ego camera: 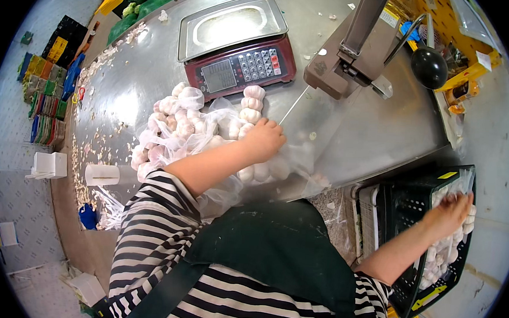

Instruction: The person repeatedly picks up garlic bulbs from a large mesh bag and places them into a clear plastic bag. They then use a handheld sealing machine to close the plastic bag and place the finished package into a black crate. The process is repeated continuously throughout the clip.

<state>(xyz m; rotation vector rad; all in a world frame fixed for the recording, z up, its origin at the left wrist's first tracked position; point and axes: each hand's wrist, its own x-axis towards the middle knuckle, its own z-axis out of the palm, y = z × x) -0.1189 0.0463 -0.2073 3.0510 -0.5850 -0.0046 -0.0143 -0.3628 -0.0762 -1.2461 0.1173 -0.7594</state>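
Note:
My left hand (264, 141) rests with curled fingers by a row of garlic bulbs (252, 104) on the steel table. What lies under its fingers is hidden. Beside that wrist, a loose heap of garlic bulbs (182, 126) is partly wrapped in white mesh netting (220, 111). More bulbs (262, 171) show through film below my forearm. Off to the right, my right hand (450, 210) is slightly blurred over a dark green plastic crate (421, 296). Clear plastic (462, 182) and packed garlic bulbs (438, 262) lie around it; its grip is unclear.
A digital scale (242, 66) with a steel pan stands at the back. Right of it is a brown tape-sealing device (352, 60), near a black ladle (429, 68). Garlic skins (96, 68) litter the left edge, with scissors (80, 96) and white ties (109, 209).

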